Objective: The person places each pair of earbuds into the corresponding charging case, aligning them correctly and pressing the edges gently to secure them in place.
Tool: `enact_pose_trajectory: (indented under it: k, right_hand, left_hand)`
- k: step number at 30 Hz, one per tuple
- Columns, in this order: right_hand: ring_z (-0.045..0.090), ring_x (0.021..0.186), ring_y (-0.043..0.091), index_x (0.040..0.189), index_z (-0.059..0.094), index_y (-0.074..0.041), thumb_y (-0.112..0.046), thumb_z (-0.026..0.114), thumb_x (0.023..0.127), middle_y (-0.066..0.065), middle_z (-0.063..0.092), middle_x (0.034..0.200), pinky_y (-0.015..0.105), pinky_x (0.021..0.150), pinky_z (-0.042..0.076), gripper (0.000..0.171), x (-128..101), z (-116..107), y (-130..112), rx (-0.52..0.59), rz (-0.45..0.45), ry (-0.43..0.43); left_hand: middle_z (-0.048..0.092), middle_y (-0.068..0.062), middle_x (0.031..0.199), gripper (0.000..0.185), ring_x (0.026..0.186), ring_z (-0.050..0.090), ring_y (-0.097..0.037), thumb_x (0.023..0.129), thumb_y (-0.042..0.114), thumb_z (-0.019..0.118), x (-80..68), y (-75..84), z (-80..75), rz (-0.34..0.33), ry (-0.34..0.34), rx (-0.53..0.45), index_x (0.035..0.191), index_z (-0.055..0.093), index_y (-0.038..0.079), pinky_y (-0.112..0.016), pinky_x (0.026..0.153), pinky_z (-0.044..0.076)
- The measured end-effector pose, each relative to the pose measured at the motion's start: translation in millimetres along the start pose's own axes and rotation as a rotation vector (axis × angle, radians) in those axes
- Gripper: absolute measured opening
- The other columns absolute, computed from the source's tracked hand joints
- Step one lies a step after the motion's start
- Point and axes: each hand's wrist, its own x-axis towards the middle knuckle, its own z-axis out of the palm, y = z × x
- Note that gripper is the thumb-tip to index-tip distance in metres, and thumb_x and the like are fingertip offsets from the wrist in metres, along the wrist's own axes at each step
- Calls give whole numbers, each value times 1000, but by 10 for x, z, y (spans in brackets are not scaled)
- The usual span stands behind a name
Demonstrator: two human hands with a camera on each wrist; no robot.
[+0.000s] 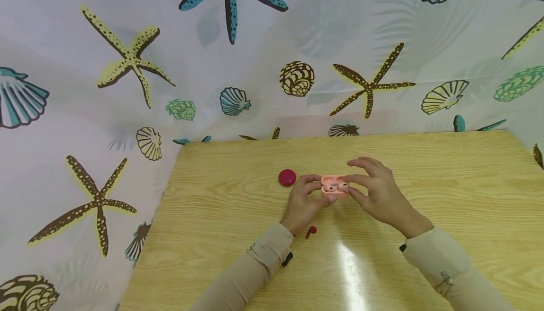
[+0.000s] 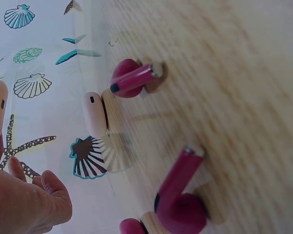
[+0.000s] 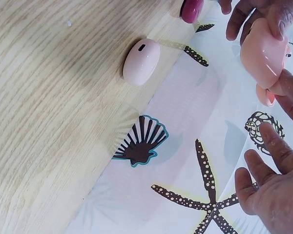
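Holding a small pink earbud case (image 1: 335, 187) with its lid open, both hands meet a little above the middle of the wooden counter (image 1: 446, 179). The left hand (image 1: 305, 201) has thumb and fingers curled round the left end of the case, so this grip is closed on it. The right hand (image 1: 379, 189) pinches the right end with thumb and one or two fingers, while its other fingers are raised and spread.

The case looks like smooth hard plastic, so I judge it light, stiff and rather slippery. The rounded shell gives little for the fingers to catch, and the open lid hangs on a small hinge that probably does not like force. The safer place to take hold is the lower body at its two short ends, not the lid. Two pink earbuds seem to sit inside; they look tiny and loose enough to fall out if the case tips.

Both forearms, in beige sleeves, come in from the near edge and turn towards each other, with the wrists low over the counter.

A dark red round case (image 1: 287, 177) lies just left of the hands, and a dark red earbud (image 1: 310, 231) lies beside the left wrist.
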Motion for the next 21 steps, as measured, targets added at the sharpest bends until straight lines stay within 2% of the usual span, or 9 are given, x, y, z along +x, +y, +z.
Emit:
enact_pose_trajectory:
  k: [21]
  right_hand:
    - [54,111,46,87,75,-5,-3,81,69,22,65,114,68,86,41,19,-20,18,3,-41,-39,-42]
  left_hand:
    - [55,-2,125,24,125,46,-20,80,21,77,-12,5,-16,-7,-5,-33,99,74,6,-48,107,35]
